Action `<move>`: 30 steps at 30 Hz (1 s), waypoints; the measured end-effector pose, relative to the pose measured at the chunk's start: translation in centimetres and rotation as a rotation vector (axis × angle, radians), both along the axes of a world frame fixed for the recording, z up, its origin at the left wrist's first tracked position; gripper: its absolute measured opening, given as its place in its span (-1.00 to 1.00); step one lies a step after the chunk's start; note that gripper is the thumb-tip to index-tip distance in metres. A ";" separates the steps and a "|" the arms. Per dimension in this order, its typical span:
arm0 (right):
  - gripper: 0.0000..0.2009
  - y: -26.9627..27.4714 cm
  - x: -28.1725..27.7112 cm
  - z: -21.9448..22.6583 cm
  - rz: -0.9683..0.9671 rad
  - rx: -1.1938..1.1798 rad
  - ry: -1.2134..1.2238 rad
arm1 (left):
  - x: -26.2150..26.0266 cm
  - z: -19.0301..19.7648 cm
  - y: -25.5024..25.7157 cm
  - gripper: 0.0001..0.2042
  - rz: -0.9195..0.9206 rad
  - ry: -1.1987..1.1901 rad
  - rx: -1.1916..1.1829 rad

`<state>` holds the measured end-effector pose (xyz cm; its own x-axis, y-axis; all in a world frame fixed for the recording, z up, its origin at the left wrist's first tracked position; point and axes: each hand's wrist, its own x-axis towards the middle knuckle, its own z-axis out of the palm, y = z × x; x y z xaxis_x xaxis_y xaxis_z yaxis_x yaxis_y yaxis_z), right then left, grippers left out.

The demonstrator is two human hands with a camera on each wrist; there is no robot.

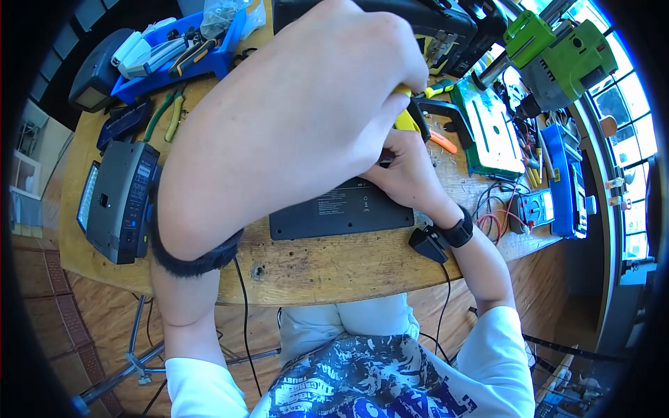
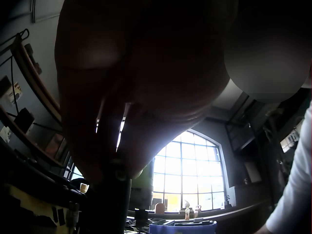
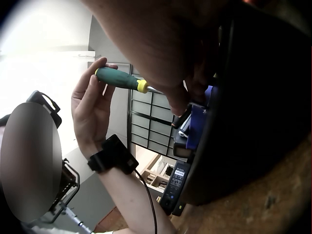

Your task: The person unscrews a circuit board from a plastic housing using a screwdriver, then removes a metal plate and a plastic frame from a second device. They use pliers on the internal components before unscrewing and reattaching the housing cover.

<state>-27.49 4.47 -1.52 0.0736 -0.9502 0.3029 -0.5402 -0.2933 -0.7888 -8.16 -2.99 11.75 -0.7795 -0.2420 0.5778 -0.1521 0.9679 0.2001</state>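
A screwdriver (image 3: 117, 79) with a green handle and yellow collar is held by my left hand (image 1: 300, 125), fingers and thumb around the handle, raised above the bench. Its shaft runs down behind my right hand (image 1: 408, 171) in the right wrist view. Below both hands lies a flat black panel (image 1: 306, 221) with small white printing and screw holes along its near edge. My right hand is low over the panel's right side, thumb and forefinger bent together; I cannot tell what is between them. The left hand and forearm hide much of the panel in the head view.
A black light unit (image 1: 125, 202) stands at the left, near green-handled pliers (image 1: 160, 115) and a blue tray (image 1: 223, 59) of tools. To the right are a multimeter (image 1: 533, 209) with leads, a green-edged case (image 1: 488, 129) and a green drill press (image 1: 568, 63). Cables hang at the front edge.
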 end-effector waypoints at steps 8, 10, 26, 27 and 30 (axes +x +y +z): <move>-0.74 0.2 0.3 0.4 -0.006 0.014 -0.011 | -0.1 0.8 -0.4 -0.82 0.056 -0.072 -0.046; -0.77 0.3 0.4 0.5 -0.004 0.043 -0.018 | -0.1 1.5 -0.5 -0.79 0.068 -0.120 -0.071; -0.87 0.3 0.4 0.8 0.050 0.065 0.004 | 1.0 3.7 2.2 -0.80 0.087 -0.200 -0.084; -0.85 0.3 0.4 0.9 0.043 0.071 0.007 | 1.1 4.0 1.5 -0.82 -0.037 -0.165 0.100; -0.79 -0.1 -0.3 -0.6 0.035 -0.005 0.008 | 0.2 2.2 -0.1 -0.85 -0.227 -0.140 -0.025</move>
